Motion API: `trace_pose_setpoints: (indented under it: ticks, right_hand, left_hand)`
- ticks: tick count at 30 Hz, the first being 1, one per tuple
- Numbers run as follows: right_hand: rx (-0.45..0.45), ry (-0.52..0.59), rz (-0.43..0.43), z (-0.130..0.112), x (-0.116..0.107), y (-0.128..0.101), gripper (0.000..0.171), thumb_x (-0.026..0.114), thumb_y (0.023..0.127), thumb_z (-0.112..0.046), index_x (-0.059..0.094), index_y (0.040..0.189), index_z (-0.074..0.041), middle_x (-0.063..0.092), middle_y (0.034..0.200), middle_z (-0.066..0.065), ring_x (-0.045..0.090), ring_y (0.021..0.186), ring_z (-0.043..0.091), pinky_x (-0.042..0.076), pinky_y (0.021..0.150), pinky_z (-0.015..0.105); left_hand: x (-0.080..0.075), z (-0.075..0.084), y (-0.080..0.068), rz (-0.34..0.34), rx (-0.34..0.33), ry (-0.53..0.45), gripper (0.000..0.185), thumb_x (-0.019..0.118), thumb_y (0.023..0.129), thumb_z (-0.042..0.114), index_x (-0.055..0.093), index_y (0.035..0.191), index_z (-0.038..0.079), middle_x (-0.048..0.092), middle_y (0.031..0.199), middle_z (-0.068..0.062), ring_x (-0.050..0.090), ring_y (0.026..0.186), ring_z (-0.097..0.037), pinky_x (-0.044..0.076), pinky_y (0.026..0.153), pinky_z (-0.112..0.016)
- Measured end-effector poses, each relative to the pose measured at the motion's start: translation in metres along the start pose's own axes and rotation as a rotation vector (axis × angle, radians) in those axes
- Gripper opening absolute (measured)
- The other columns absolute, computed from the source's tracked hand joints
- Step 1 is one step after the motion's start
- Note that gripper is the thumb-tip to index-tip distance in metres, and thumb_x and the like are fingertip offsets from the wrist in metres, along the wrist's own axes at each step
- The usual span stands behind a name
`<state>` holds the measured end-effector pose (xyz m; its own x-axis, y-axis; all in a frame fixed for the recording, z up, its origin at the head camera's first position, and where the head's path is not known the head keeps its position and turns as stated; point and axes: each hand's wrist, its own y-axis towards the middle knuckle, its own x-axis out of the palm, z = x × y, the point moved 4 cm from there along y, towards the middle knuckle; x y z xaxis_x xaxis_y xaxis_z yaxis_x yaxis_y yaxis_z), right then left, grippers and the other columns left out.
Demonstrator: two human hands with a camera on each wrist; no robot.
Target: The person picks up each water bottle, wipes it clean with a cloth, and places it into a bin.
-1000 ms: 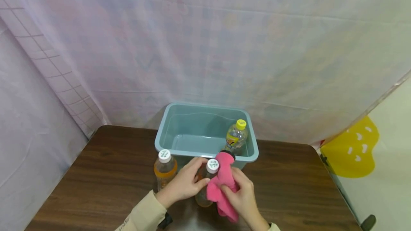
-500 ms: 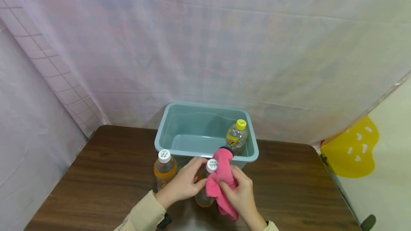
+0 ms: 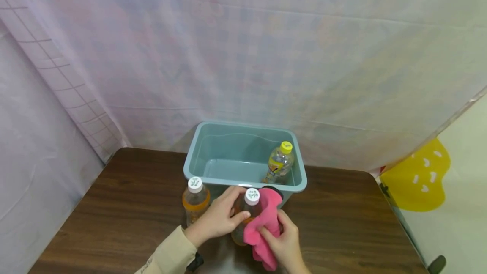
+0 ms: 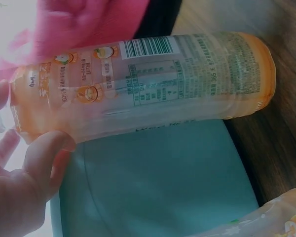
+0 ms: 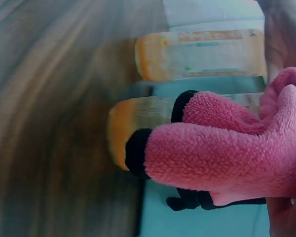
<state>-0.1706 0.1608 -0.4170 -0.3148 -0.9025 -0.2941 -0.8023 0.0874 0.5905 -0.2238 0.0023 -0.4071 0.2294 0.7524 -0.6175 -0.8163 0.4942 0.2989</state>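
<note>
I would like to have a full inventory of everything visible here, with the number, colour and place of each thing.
Tub: one, blue-green, on the table
Yellow-capped bottle: one, clear with yellow label, inside the tub, right side
Held bottle: one, clear and orange, white cap, before the tub
Other white-capped bottle: one, clear and orange, near the tub's left front corner
Pink cloth: one, black-trimmed, beside the held bottle
Table: one, dark brown, below
Curtain: count unclear, pale, behind
Yellow shape: one, pale patches, far right
Left sleeve: one, beige, bottom
Left grip: one, bare, on the held bottle
Right grip: one, bare, pinching the cloth
</note>
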Motion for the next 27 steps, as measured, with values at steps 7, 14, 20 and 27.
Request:
trace_pose_setpoints:
  ticks: [7, 14, 20, 27]
  right_hand:
    - [0.076, -0.112, -0.106, 0.050, 0.013, -0.018, 0.040, 0.078, 0.052, 0.011, 0.060, 0.084, -0.005, 0.061, 0.068, -0.001, 0.049, 0.059, 0.000, 0.044, 0.051, 0.018]
    - [0.096, -0.205, -0.286, 0.078, 0.021, -0.028, 0.032, 0.075, 0.057, 0.004, 0.059, 0.082, -0.007, 0.058, 0.065, -0.002, 0.047, 0.058, 0.000, 0.042, 0.050, 0.020]
    - [0.141, -0.260, -0.407, 0.091, 0.023, -0.032, 0.027, 0.073, 0.061, 0.003, 0.060, 0.083, -0.005, 0.059, 0.066, 0.000, 0.045, 0.057, 0.000, 0.041, 0.048, 0.019]
    - [0.102, -0.252, -0.362, 0.089, 0.022, -0.034, 0.026, 0.076, 0.060, 0.002, 0.062, 0.081, -0.005, 0.059, 0.068, -0.002, 0.046, 0.058, 0.000, 0.041, 0.049, 0.019]
  left_hand:
    - [0.000, -0.002, -0.001, 0.003, -0.022, 0.003, 0.041, 0.065, 0.083, 0.023, 0.047, 0.119, 0.011, 0.050, 0.112, -0.004, 0.050, 0.088, -0.016, 0.043, 0.067, -0.020]
    - [0.000, -0.003, -0.001, -0.011, -0.031, -0.006, 0.041, 0.064, 0.085, 0.025, 0.046, 0.119, 0.013, 0.049, 0.113, -0.002, 0.049, 0.090, -0.015, 0.043, 0.068, -0.021]
    - [0.001, -0.003, 0.000, -0.036, -0.041, -0.037, 0.041, 0.062, 0.086, 0.029, 0.046, 0.120, 0.014, 0.048, 0.113, -0.003, 0.048, 0.090, -0.016, 0.042, 0.066, -0.020]
    - [0.001, -0.002, 0.000, -0.039, -0.043, -0.038, 0.041, 0.062, 0.086, 0.030, 0.046, 0.120, 0.014, 0.048, 0.112, -0.002, 0.047, 0.087, -0.015, 0.041, 0.064, -0.020]
